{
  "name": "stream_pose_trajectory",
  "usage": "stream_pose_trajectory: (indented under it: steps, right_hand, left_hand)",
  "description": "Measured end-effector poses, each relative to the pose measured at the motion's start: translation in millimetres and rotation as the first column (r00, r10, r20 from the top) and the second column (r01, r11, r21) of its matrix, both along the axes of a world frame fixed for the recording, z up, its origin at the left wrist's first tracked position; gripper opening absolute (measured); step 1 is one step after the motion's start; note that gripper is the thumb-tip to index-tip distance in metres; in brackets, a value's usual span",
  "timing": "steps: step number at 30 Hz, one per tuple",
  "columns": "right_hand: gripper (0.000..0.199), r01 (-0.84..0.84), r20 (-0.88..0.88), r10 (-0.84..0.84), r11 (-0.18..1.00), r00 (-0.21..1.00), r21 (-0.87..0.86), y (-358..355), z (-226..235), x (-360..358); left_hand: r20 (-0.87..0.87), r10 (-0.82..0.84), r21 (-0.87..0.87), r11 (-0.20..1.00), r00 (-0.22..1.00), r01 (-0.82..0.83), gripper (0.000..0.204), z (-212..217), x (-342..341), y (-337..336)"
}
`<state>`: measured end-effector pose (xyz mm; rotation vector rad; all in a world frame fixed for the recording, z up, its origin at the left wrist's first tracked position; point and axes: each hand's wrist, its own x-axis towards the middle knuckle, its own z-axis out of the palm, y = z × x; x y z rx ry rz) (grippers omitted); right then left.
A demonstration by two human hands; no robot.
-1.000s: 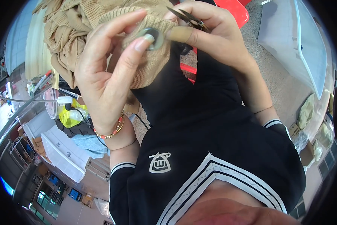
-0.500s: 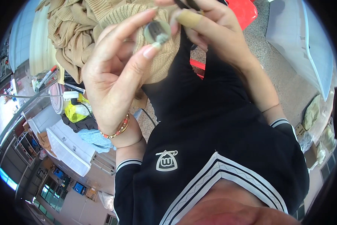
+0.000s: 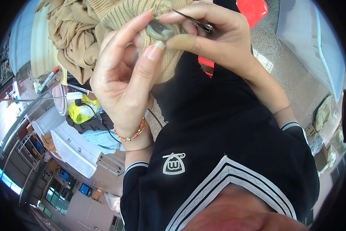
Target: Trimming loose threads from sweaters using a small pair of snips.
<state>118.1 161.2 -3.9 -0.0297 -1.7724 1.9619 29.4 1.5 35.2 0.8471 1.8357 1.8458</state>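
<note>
My left hand [image 3: 125,79] pinches a round grey-green button [image 3: 159,30] between thumb and forefinger. Behind the button lies a piece of tan ribbed knitwear [image 3: 167,63], gathered around my left fingers. Tucked in my right hand [image 3: 223,40] is a slim dark metal tool [image 3: 198,23], perhaps thread snips, its full shape partly hidden. The tips of my right thumb, wrapped in a tan plaster, and forefinger meet at the button's right edge. Any thread there is too small to make out.
More tan knitwear [image 3: 74,42] is heaped at the upper left. A red plastic piece [image 3: 254,11] shows at top right, beside a large pale translucent bin [image 3: 311,42]. At left are a yellow bag [image 3: 80,113], a white power plug with cables and a white box [image 3: 74,152].
My right hand has come down and left, its thumb and forefinger now reaching the button. The dark tool has turned and lowered with it. The button has tilted in my left fingers.
</note>
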Motion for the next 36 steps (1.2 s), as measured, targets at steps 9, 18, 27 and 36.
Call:
stream_pose_trajectory:
  steps: [9, 18, 27, 36]
  right_hand:
    - [0.018, 0.202, -0.138, -0.183, 0.969, 0.973, 0.142, -15, -26, -9]
    - [0.019, 0.186, -0.084, -0.187, 0.982, 0.979, -0.021, -19, -25, -13]
    - [0.017, 0.133, -0.253, -0.079, 0.970, 0.964, 0.203, -3, -8, -18]
    - [0.010, 0.064, 0.090, -0.113, 0.901, 0.989, 0.430, 11, 17, -13]
  left_hand:
    - [-0.027, -0.031, -0.042, 0.999, 0.999, 0.030, 0.045, 1, 1, -1]
    - [-0.193, 0.023, -0.047, 0.998, 0.981, -0.032, 0.033, 3, -8, 3]
    - [-0.559, 0.167, -0.030, 0.975, 0.812, -0.221, 0.021, -2, -6, 2]
    - [-0.459, 0.043, -0.274, 0.943, 0.887, -0.188, 0.012, 20, -8, 0]
